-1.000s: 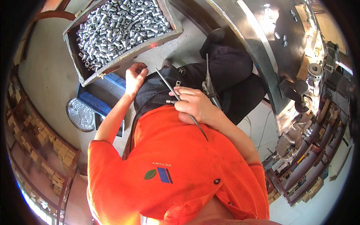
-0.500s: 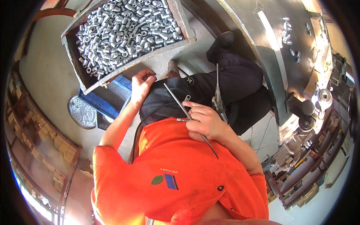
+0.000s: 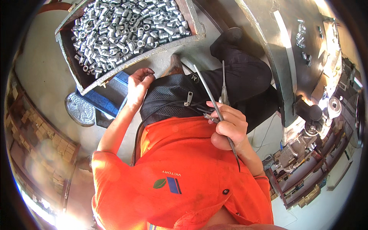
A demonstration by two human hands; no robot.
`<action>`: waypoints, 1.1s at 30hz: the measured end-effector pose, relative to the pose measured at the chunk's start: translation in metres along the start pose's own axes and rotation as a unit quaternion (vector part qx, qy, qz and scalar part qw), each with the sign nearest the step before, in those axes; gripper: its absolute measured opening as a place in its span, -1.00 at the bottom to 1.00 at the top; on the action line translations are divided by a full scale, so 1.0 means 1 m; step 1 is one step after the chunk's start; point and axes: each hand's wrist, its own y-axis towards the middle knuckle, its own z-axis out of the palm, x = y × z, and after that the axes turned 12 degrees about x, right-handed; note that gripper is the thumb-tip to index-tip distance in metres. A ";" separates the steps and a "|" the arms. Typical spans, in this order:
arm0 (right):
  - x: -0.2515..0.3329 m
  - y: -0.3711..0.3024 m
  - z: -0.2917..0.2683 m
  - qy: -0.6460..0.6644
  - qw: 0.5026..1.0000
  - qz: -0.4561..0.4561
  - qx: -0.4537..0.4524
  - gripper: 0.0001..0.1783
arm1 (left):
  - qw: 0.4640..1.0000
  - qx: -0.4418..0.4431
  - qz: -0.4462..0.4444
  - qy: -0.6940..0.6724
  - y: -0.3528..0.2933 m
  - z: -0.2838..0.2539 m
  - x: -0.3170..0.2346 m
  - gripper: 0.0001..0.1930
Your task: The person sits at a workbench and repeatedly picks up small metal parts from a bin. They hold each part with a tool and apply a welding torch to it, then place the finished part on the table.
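Observation:
My right hand, above my lap, is closed round a slim grey metal rod with a pointed end toward my shirt. A small metal piece also sticks out from its fingers; its exact kind is hard to see. Beyond that hand, an air blow gun with a long thin nozzle rests by my dark trousers. My left hand is closed beside the black mesh bag on my lap, thumb and fingers together; whatever they hold is hidden.
A worn crate heaped with threaded-looking metal sleeves stands at the far left. Below it are a blue tray and a round dish of small parts. At right, a metal bench carries several loose sleeves and a fixture.
My right hand has moved right with the rod and small metal piece, and the rod now stands steeper. My left hand stays closed, shifted slightly left and up in the picture.

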 end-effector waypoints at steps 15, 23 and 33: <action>-0.006 0.000 0.003 0.045 0.999 0.027 -0.014 -0.77 | 0.996 0.075 -0.040 0.040 -0.043 -0.022 -0.020 -0.85; -0.015 0.039 0.017 0.024 0.992 0.048 0.118 -0.77 | 0.999 -0.036 -0.037 -0.002 -0.034 -0.010 0.022 -0.92; -0.022 0.028 0.039 0.045 0.976 0.046 0.207 -0.79 | 0.995 -0.094 -0.013 0.028 -0.053 0.006 0.023 -0.96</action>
